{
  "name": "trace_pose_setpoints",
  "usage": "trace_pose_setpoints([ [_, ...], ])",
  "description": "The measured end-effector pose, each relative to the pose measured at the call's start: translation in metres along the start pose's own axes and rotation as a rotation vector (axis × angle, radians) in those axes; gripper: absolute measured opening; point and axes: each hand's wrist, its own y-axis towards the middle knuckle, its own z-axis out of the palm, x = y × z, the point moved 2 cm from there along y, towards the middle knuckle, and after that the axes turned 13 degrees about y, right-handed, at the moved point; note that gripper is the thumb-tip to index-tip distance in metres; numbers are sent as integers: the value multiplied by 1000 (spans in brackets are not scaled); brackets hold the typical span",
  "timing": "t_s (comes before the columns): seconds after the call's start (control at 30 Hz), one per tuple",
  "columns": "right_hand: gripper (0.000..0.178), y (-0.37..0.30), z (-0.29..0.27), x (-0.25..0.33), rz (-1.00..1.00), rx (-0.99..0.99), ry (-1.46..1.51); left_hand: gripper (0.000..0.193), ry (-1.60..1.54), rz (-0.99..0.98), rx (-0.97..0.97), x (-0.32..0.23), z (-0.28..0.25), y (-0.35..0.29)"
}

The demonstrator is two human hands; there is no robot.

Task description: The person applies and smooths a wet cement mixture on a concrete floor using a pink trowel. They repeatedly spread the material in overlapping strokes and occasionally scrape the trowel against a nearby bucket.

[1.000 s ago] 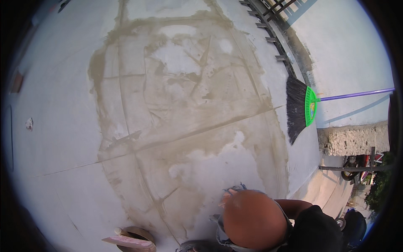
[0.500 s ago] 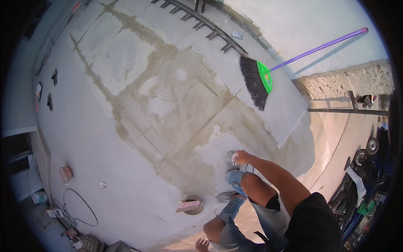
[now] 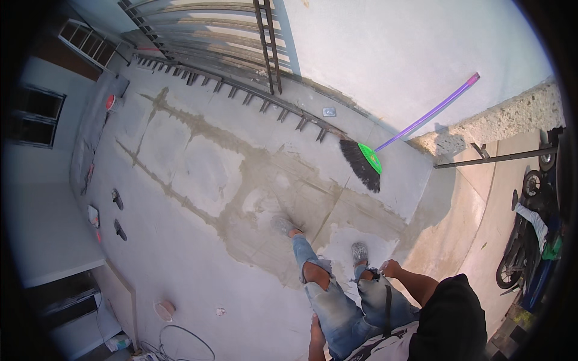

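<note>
My right hand (image 3: pixel 390 268) is beside my right knee, its fingers curled closed. Something small and pale may be in them, but I cannot make it out. My left hand (image 3: pixel 317 328) hangs against my left thigh (image 3: pixel 331 316), its fingers too hidden to read. Both legs are in torn blue jeans. My left shoe (image 3: pixel 282 226) stands on the damp, mottled patch of floor (image 3: pixel 301 207), and my right shoe (image 3: pixel 359 253) on paler grey floor to its right.
A broom (image 3: pixel 368 159) with a purple handle leans on the white wall. A spiked metal rail (image 3: pixel 241 89) runs along the far edge. Sandals (image 3: pixel 119 228), a bucket (image 3: pixel 164 310) and a looped hose (image 3: pixel 189 330) lie left. A motorcycle (image 3: pixel 519 259) stands right.
I have gone from bent low to upright, with my left leg stepped forward onto the damp patch. My right hand has left my right shoe and come up by the knee.
</note>
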Motion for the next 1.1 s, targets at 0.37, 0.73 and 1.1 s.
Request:
trace_pose_setpoints([
  [0.37,24,212,-64,280,90,-197,450,94,629,108,-54,-433,-35,21],
  [0.73,27,560,-247,546,141,-509,849,103,1004,-54,-461,-590,12,114],
  [1.1,64,725,-309,574,68,-714,478,105,1019,-45,-635,-624,107,212],
])
